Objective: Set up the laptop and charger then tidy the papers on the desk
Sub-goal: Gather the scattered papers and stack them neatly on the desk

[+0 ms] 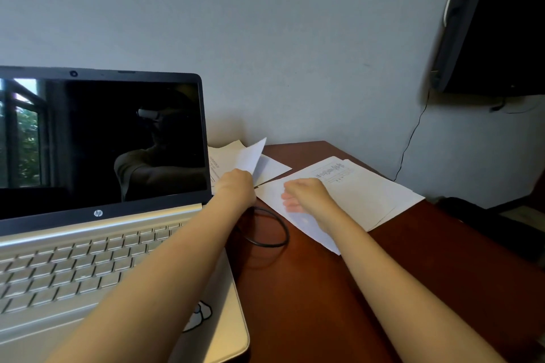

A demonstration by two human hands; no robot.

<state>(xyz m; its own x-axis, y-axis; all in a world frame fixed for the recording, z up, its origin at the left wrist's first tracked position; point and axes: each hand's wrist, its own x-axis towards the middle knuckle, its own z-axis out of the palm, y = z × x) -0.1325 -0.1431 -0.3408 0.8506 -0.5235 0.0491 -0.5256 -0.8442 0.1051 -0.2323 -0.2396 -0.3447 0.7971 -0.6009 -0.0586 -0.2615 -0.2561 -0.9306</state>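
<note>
Laptop stood open on the left of the reddish-brown worktop, silver, its dark screen reflecting a window and a person's shoulders. A dark flat panel hung on the wall at the far right, and a thin wire ran from it down the wall towards the worktop's far edge.

A spread of white papers lay right of centre; the top page carried lines of print too small to read. More sheets lay farther back, just beside the laptop's right edge and partly behind its screen. A black cable looped on the worktop between the laptop and the spread, partly hidden by the left forearm.

The left hand gripped one sheet, which rose tilted above the far sheets. The right hand was over the near-left part of the spread, its fingers curled and blurred; whether it gripped a page could not be told.

An "hp" logo sat below the screen, and a small pale sticker showed on the laptop's near right corner.
</note>
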